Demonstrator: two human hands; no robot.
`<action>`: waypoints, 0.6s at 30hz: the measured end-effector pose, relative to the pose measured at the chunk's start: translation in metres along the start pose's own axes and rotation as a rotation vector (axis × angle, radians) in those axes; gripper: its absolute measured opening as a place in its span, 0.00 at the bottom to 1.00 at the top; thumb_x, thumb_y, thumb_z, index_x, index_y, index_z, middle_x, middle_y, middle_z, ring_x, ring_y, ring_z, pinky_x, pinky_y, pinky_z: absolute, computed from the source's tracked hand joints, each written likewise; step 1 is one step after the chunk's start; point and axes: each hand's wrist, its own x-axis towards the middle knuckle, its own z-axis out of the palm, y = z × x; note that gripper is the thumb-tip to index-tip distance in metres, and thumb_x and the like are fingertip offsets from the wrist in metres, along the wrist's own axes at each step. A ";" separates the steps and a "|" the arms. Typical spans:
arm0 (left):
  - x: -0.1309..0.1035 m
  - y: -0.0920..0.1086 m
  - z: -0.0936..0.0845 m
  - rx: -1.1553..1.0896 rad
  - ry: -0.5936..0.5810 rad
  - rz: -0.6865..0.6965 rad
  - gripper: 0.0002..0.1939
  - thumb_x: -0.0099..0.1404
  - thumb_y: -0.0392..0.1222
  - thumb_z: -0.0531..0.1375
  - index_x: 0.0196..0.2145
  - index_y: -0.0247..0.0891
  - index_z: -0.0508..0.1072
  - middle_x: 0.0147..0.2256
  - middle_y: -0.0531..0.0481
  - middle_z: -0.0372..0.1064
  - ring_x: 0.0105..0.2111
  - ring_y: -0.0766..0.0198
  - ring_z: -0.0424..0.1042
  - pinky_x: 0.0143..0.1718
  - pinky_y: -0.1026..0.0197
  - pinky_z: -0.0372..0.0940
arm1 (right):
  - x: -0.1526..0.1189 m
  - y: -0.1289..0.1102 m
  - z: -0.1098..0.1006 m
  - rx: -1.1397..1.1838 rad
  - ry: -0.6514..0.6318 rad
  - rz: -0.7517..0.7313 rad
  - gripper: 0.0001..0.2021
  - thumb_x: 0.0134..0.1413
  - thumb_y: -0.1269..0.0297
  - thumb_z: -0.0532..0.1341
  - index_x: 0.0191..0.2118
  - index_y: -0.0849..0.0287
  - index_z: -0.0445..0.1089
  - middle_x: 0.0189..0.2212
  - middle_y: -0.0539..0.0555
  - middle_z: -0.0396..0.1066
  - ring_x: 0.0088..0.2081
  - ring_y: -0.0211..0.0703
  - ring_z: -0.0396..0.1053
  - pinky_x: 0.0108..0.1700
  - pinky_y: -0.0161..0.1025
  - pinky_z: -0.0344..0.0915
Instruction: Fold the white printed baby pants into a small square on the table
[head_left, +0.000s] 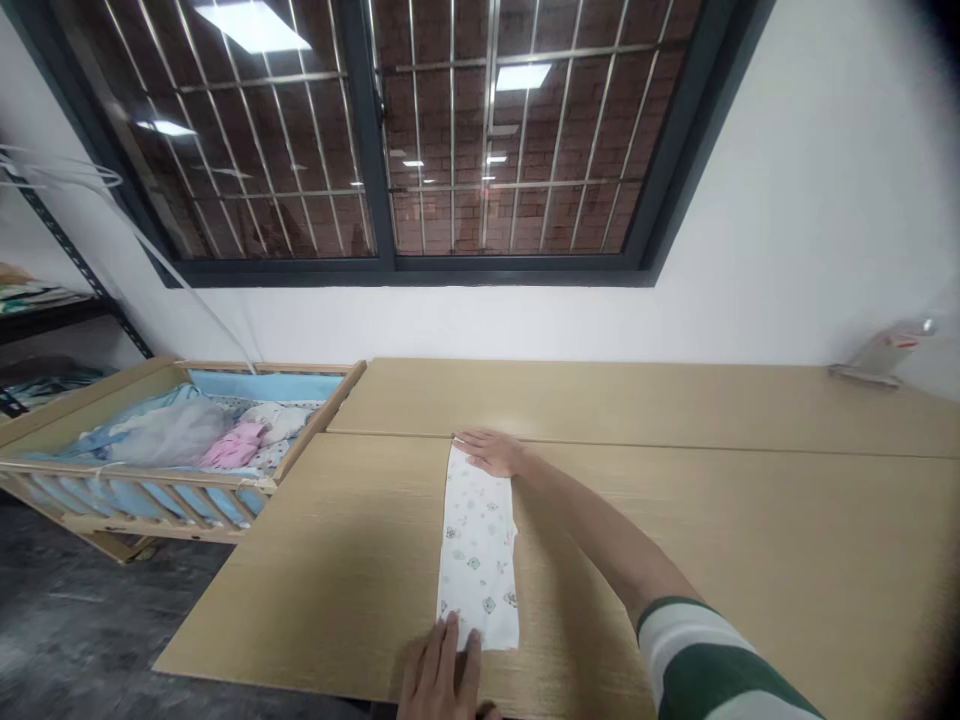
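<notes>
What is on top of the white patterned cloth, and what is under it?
On the cloth, the right hand lies at the far end, the left hand at the near end. The tabletop surrounds it; what lies underneath is covered.

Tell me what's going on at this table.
The person's right hand rests flat across the far end of a white patterned cloth, and the left hand has its fingers at the near end. The narrow cloth lies lengthwise away from the person on a wood-toned table. Left of the table, a crib holds crumpled fabrics.
</notes>
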 end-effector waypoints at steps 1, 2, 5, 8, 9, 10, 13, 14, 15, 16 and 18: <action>0.006 0.002 0.000 0.003 0.020 0.040 0.26 0.66 0.60 0.59 0.56 0.44 0.75 0.54 0.41 0.75 0.51 0.50 0.74 0.48 0.52 0.67 | -0.002 0.003 -0.003 -0.049 0.017 -0.001 0.26 0.72 0.57 0.48 0.71 0.54 0.54 0.72 0.55 0.50 0.72 0.48 0.48 0.72 0.51 0.43; 0.012 0.002 -0.002 0.001 0.028 0.077 0.26 0.66 0.59 0.60 0.56 0.43 0.75 0.53 0.40 0.75 0.50 0.50 0.75 0.47 0.51 0.67 | -0.003 0.005 -0.006 -0.099 0.040 0.003 0.27 0.71 0.57 0.49 0.71 0.55 0.54 0.72 0.56 0.50 0.72 0.50 0.48 0.72 0.52 0.44; 0.031 -0.004 -0.015 -0.058 -0.011 0.133 0.24 0.66 0.56 0.60 0.55 0.42 0.74 0.51 0.40 0.76 0.46 0.50 0.75 0.46 0.50 0.67 | -0.009 -0.009 -0.014 -0.197 0.143 0.036 0.28 0.69 0.60 0.51 0.71 0.60 0.54 0.72 0.62 0.49 0.72 0.56 0.48 0.70 0.56 0.46; 0.050 -0.016 -0.032 -0.169 -0.079 0.097 0.19 0.68 0.50 0.59 0.53 0.41 0.73 0.52 0.43 0.75 0.49 0.51 0.74 0.49 0.50 0.67 | -0.028 -0.049 -0.021 -0.178 0.249 0.104 0.27 0.67 0.63 0.53 0.69 0.61 0.57 0.70 0.66 0.54 0.68 0.59 0.54 0.67 0.58 0.53; 0.055 -0.020 -0.037 -0.208 -0.102 0.095 0.17 0.69 0.47 0.58 0.53 0.40 0.72 0.53 0.43 0.75 0.51 0.52 0.73 0.50 0.50 0.67 | -0.039 -0.067 -0.022 -0.142 0.265 0.128 0.25 0.67 0.63 0.53 0.67 0.61 0.60 0.67 0.66 0.60 0.65 0.59 0.59 0.64 0.58 0.56; 0.059 -0.024 -0.041 -0.246 -0.129 0.100 0.17 0.70 0.45 0.57 0.54 0.40 0.71 0.54 0.43 0.74 0.52 0.53 0.73 0.51 0.50 0.67 | -0.052 -0.085 -0.022 -0.089 0.264 0.141 0.22 0.68 0.63 0.52 0.64 0.61 0.65 0.61 0.67 0.67 0.60 0.58 0.65 0.61 0.56 0.61; 0.064 -0.031 -0.048 -0.350 -0.214 0.150 0.15 0.71 0.40 0.55 0.54 0.41 0.70 0.54 0.45 0.74 0.52 0.56 0.73 0.53 0.52 0.68 | -0.101 -0.145 -0.022 0.106 0.155 0.103 0.18 0.72 0.62 0.48 0.54 0.59 0.73 0.44 0.61 0.76 0.46 0.50 0.73 0.51 0.47 0.69; 0.063 -0.033 -0.050 -0.372 -0.230 0.170 0.15 0.71 0.39 0.55 0.54 0.41 0.70 0.53 0.46 0.74 0.52 0.57 0.73 0.53 0.53 0.68 | -0.118 -0.164 -0.021 0.156 0.122 0.091 0.18 0.73 0.62 0.47 0.52 0.58 0.74 0.42 0.59 0.77 0.44 0.48 0.74 0.50 0.46 0.69; 0.062 -0.034 -0.050 -0.382 -0.237 0.188 0.15 0.71 0.39 0.55 0.54 0.41 0.70 0.53 0.46 0.75 0.52 0.57 0.73 0.53 0.53 0.68 | -0.135 -0.183 -0.021 0.188 0.093 0.086 0.18 0.73 0.61 0.47 0.51 0.58 0.74 0.42 0.58 0.77 0.44 0.47 0.74 0.50 0.45 0.70; 0.060 -0.036 -0.051 -0.383 -0.233 0.210 0.15 0.70 0.39 0.56 0.54 0.41 0.70 0.53 0.46 0.75 0.53 0.57 0.73 0.53 0.54 0.69 | -0.152 -0.199 -0.020 0.199 0.078 0.087 0.18 0.73 0.60 0.48 0.52 0.58 0.74 0.45 0.59 0.77 0.47 0.47 0.74 0.53 0.46 0.69; 0.056 -0.040 -0.050 -0.375 -0.196 0.287 0.19 0.70 0.46 0.59 0.55 0.39 0.70 0.54 0.44 0.75 0.52 0.56 0.74 0.52 0.54 0.70 | -0.182 -0.226 -0.015 0.151 0.083 0.086 0.20 0.70 0.54 0.53 0.57 0.60 0.71 0.56 0.63 0.73 0.57 0.54 0.70 0.60 0.51 0.65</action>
